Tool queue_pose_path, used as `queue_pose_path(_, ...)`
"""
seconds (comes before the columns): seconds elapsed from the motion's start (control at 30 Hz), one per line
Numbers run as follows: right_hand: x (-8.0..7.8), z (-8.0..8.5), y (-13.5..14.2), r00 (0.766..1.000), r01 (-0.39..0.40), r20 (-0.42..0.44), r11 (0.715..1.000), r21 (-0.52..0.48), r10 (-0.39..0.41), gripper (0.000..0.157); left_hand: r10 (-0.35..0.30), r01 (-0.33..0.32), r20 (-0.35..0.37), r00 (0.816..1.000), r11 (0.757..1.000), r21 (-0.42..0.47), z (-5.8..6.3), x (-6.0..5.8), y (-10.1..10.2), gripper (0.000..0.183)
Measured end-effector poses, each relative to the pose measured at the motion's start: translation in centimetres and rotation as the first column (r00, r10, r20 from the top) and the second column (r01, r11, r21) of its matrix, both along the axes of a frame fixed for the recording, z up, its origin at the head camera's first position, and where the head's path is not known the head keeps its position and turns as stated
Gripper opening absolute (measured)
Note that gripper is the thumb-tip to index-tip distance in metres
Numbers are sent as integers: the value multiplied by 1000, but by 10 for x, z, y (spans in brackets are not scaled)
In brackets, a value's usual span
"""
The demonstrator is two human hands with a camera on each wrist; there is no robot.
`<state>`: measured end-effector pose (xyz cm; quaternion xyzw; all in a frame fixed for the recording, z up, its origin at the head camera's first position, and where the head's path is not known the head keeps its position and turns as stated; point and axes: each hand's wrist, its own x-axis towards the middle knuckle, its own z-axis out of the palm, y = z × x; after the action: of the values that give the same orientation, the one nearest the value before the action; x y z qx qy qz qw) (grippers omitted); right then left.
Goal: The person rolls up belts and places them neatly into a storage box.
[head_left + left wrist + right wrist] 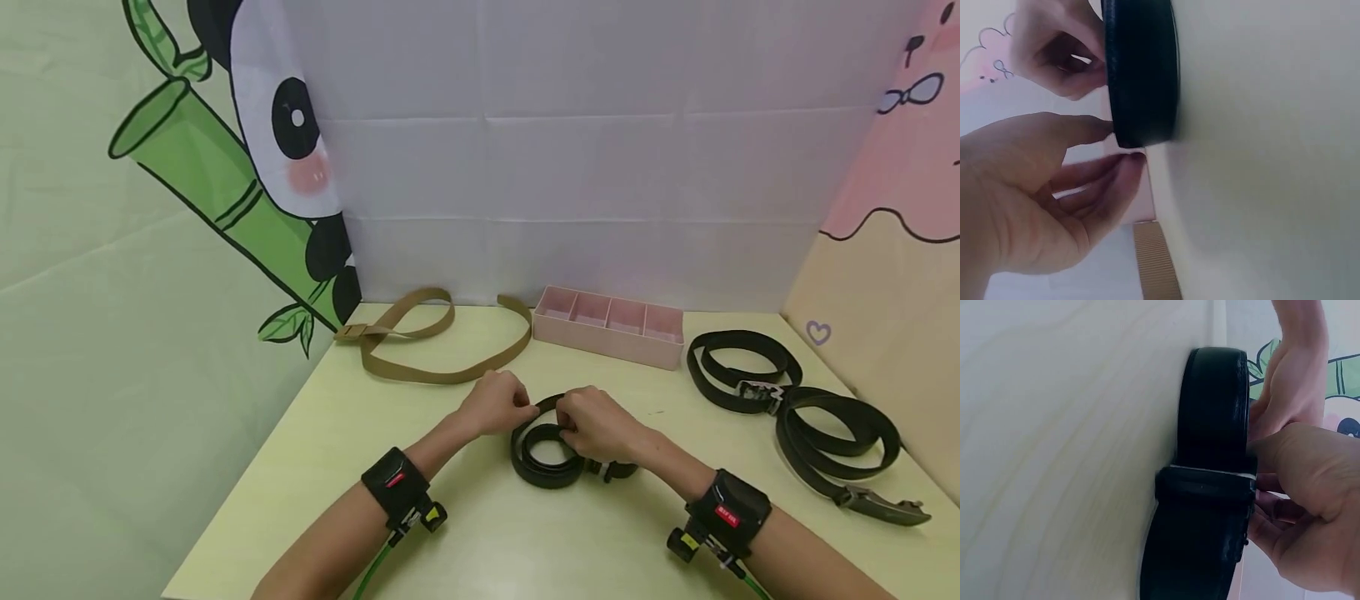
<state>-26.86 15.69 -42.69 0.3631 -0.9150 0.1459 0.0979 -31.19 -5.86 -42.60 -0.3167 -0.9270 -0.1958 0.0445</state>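
A black belt [549,479] stands on its edge on the table in front of me, wound into a coil with a smaller loop inside. Its buckle end [606,470] sticks out to the right, under my right hand [602,427]. That hand pinches the coil's right side from above. On the left, my left hand [495,404] holds the outer turn between thumb and fingers. The left wrist view has the thumb at the upper edge of the belt [1144,69] and fingertips close by its curve. In the right wrist view, the belt [1213,406] partly hides the right fingertips.
Behind the hands lies a tan webbing belt [442,377] in open loops. A pink box [607,340] with several compartments stands at the back. Two more black belts, one farther back [731,400] and one nearer [840,472], lie coiled at the right. Printed cloth walls enclose the table.
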Motion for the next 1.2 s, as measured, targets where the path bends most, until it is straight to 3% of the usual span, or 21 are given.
queue_pose_path(0.13,0,1,0,1000,-8,-14,1000,5,8,20,73,-73,27,997,997,-24,6,22,-17,46)
queue_pose_path(0.3,0,2,0,1000,-19,-11,1000,1,19,19,65,-64,45,997,998,-13,9,35,-26,51)
queue_pose_path(0.5,2,3,-1,998,-64,18,998,1,64,17,46,-47,36,998,999,26,1,13,-29,51)
queue_pose_path(0.73,2,3,-6,997,-74,18,997,-26,74,17,35,-39,78,996,999,39,-2,-9,-11,32)
queue_pose_path(0.97,4,0,-7,998,-1,68,996,-85,7,13,-1,-8,118,993,998,70,-4,-10,4,21)
queue_pose_path(1.2,0,-3,-6,997,30,72,993,-116,-22,9,10,-28,164,986,994,106,-5,-3,4,22)
